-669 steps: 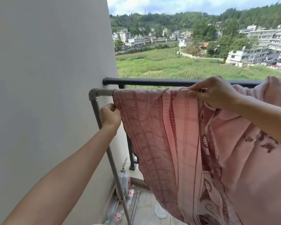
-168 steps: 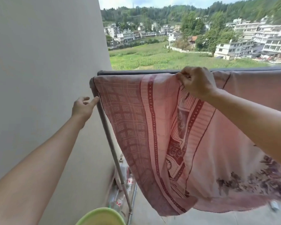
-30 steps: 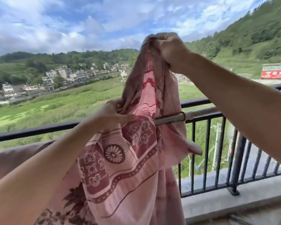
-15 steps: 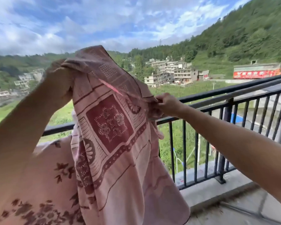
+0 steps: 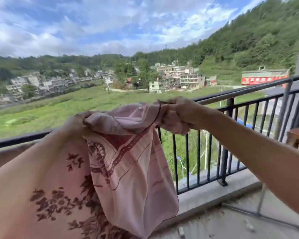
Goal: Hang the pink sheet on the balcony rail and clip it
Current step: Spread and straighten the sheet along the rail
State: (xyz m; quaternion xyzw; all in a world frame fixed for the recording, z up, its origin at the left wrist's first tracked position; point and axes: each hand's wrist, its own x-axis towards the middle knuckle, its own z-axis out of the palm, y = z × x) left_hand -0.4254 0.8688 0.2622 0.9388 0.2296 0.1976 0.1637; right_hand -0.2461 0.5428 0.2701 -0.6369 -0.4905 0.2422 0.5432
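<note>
The left hand (image 5: 78, 123) and right hand (image 5: 181, 111) each hold a closed grip on the bunched end of the pink patterned fabric sheet (image 5: 133, 169), just inside the black metal balcony rail (image 5: 21, 139); the rest hangs at the left. It would be best to draw the right hand along the rail until the edge lies taut and flat, then clip it, though no clip shows. Below is a littered concrete balcony floor (image 5: 231, 221), with fields and houses beyond.

The sheet (image 5: 133, 169) is held bunched between the left hand (image 5: 78, 125) and the right hand (image 5: 181, 114) and is draped below both. The balcony rail (image 5: 259, 87) is placed behind the hands, with the floor (image 5: 231, 219) below the right hand.
</note>
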